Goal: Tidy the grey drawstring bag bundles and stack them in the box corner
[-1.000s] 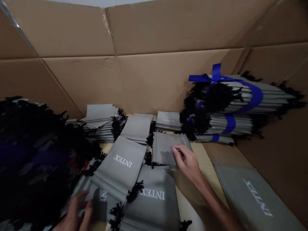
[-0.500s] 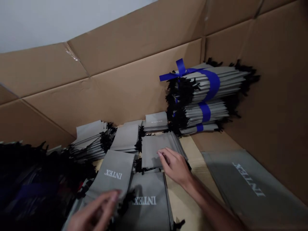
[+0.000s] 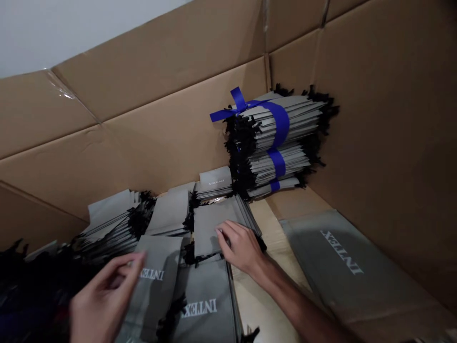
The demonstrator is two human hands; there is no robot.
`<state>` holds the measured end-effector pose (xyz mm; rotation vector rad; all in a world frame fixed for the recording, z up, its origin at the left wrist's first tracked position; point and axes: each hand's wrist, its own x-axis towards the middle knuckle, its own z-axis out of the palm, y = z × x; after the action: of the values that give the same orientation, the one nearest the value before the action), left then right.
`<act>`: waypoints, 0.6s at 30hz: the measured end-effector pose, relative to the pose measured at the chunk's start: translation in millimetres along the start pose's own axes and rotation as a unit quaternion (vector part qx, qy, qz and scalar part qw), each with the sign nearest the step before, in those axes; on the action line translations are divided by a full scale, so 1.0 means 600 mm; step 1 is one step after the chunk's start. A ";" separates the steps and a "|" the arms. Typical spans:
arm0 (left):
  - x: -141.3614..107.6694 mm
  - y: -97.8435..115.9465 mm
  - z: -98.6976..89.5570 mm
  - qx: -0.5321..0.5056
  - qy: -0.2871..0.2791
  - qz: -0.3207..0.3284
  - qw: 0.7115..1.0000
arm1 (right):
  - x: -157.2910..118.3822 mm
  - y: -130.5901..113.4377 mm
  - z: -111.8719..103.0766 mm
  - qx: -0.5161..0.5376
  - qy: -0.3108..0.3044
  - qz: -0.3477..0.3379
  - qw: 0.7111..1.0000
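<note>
The right hand (image 3: 241, 247) is resting its curled fingertips (image 3: 219, 232) on a flat grey fabric drawstring bag (image 3: 210, 224) with black cords, though its thumb is hidden, so a clamped grip cannot be confirmed. At 9 o'clock from it, the left hand (image 3: 103, 295) is keeping its grip apart, fingers spread at the top of a grey "INTEX" fabric bag (image 3: 159, 281). A blue-ribboned bundle of grey bags (image 3: 271, 143) is standing at 12 o'clock against a tan corrugated cardboard wall (image 3: 143, 124), and a large grey "INTEX" bag (image 3: 339, 257) is lying at 3 o'clock.
</note>
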<state>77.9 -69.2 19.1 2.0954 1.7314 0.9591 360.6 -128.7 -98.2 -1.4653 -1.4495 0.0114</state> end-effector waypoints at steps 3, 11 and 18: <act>0.010 0.023 0.041 -0.005 -0.241 0.013 0.971 | 0.002 0.003 -0.001 -0.003 0.009 0.004 1.000; 0.086 0.107 0.011 0.035 -0.008 0.051 0.998 | 0.004 0.003 -0.003 -0.012 0.014 0.017 1.000; 0.106 0.093 0.033 0.130 -0.064 0.069 0.987 | 0.010 0.003 -0.005 -0.003 0.013 0.022 1.000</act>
<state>138.3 -19.7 57.1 2.4091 1.7443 0.6421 365.4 -126.1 -94.2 -1.4968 -1.3985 0.0153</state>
